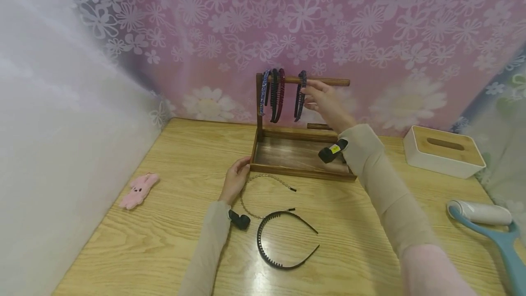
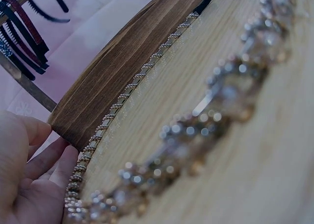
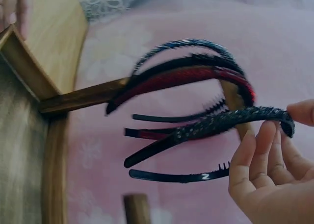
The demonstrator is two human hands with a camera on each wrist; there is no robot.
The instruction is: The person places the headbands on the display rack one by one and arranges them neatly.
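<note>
My right hand [image 1: 324,102] pinches a dark glittery headband [image 1: 302,90] at the upper bar of a wooden rack [image 1: 302,172]. In the right wrist view, thumb and fingers close on the sparkling band [image 3: 216,125] near its curved end. Three more headbands hang to the left on the same bar: a blue glittery one [image 1: 264,92], a black toothed one [image 1: 274,97] and a dark red one [image 1: 281,95]. My left hand [image 1: 236,179] grips the front left corner of the rack's tray, thumb and fingers around the wood in the left wrist view.
On the table in front of the rack lie a beaded headband [image 1: 242,200] and a black toothed headband [image 1: 260,241]. A pink plush toy [image 1: 139,191] lies at left. At right are a white tissue box [image 1: 441,161] with wooden lid and a blue-handled lint roller [image 1: 485,213].
</note>
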